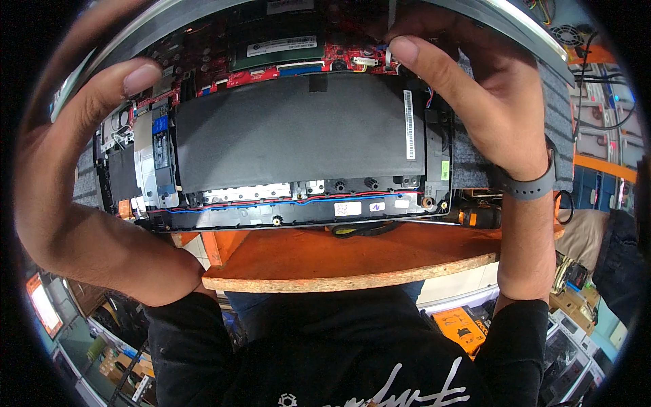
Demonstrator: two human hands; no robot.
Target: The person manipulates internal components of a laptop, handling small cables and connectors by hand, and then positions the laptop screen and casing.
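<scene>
Opened laptop [298, 136] between both hands' fingers [139, 78]

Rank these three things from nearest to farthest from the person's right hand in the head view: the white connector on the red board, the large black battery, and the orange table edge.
From the right hand:
1. White connector, beside the fingertips, upper right.
2. Black battery, centre, left of the hand.
3. Orange table edge, lowest, toward the person.

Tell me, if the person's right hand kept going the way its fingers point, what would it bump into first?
The right hand points left along the opened laptop's top edge, fingertips at a small white connector on the red circuit board. It would probably meet that connector first, though depth is unclear.
</scene>
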